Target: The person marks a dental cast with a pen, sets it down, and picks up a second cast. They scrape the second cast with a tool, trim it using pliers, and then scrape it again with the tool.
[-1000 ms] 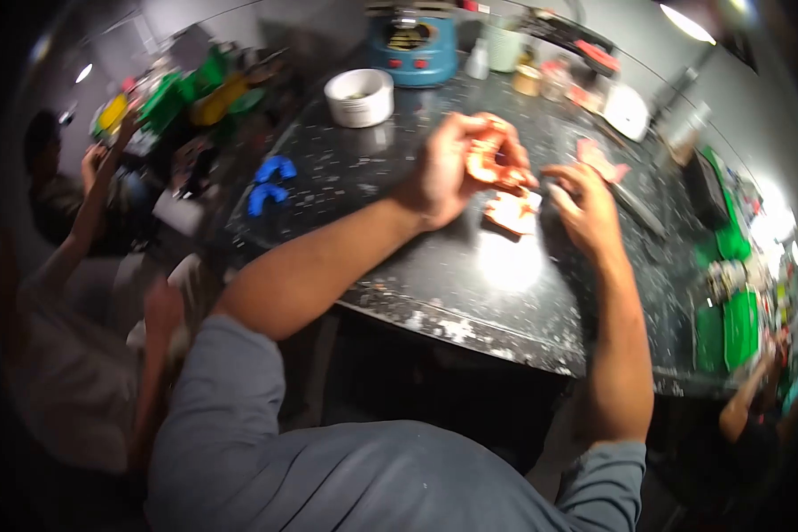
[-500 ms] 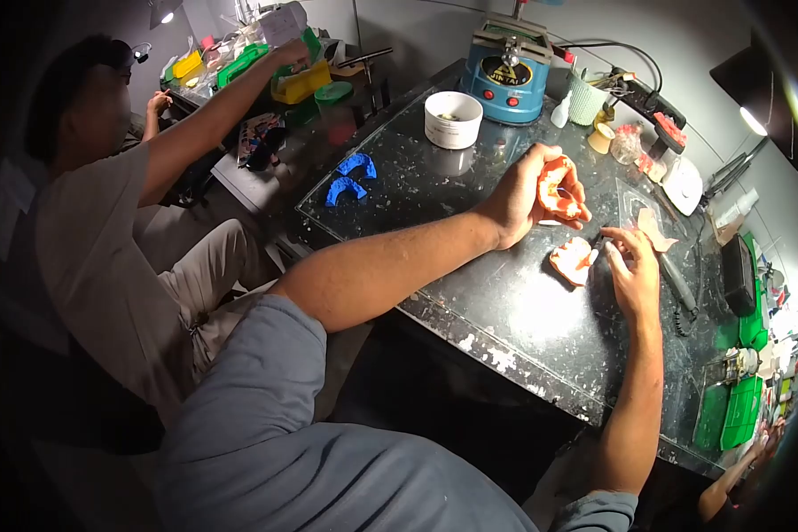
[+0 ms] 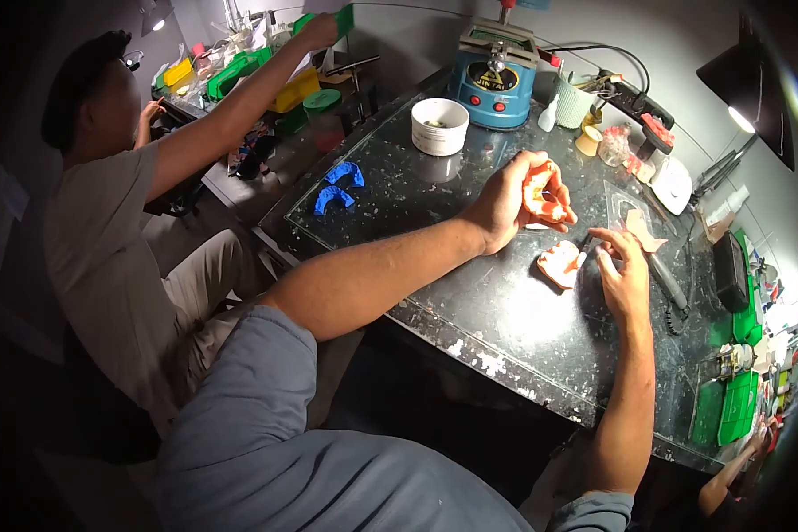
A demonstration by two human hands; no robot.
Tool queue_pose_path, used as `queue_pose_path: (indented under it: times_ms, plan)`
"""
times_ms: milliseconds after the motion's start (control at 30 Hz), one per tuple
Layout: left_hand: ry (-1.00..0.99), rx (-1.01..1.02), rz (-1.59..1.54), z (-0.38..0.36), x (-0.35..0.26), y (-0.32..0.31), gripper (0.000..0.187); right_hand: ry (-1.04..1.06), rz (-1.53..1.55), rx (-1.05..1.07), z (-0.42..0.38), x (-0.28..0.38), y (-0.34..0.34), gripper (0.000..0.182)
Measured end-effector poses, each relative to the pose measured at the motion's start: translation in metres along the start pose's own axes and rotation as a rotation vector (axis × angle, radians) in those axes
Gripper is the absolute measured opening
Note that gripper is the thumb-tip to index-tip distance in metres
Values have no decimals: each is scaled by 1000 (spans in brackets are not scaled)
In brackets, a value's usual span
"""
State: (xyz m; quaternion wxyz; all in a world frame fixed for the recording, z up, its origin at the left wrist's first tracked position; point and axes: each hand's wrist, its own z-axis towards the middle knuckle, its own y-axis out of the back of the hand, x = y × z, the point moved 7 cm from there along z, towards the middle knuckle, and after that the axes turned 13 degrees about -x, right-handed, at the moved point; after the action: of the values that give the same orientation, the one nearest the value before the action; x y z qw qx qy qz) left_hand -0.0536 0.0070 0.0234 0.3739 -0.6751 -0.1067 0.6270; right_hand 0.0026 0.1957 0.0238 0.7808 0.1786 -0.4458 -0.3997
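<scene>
My left hand [image 3: 504,202] is wrapped round an orange dental model [image 3: 545,193], holding it tilted up above the black bench [image 3: 434,293]. A second orange dental model [image 3: 559,264] lies on the bench between my hands, with a bright patch of light beside it. Just right of that model, my right hand [image 3: 623,266] has its fingers bent and its thumb close to the index finger. Something small and dark shows at those fingertips, too small to name. A grey handpiece [image 3: 668,279] and a piece of pink sheet [image 3: 644,232] lie beyond the right hand.
Two blue arch-shaped pieces [image 3: 335,199] lie at the bench's left. A white tub [image 3: 440,126] and a blue JINTAI machine [image 3: 496,80] stand at the back. Small pots and a lamp [image 3: 731,97] are at right. A seated person [image 3: 106,230] reaches out at left.
The camera view has shifted slightly, moving the bench things left in the picture. My hands keep nearly the same pose. The person at left has raised their outstretched hand, with a pale sheet at it.
</scene>
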Motion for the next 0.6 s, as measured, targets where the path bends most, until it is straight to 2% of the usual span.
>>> queue_pose_path:
  times_ms: [600]
  plan:
    - [17, 24, 36, -1, 1, -2, 43, -44, 10, 29, -1, -2, -3, 25]
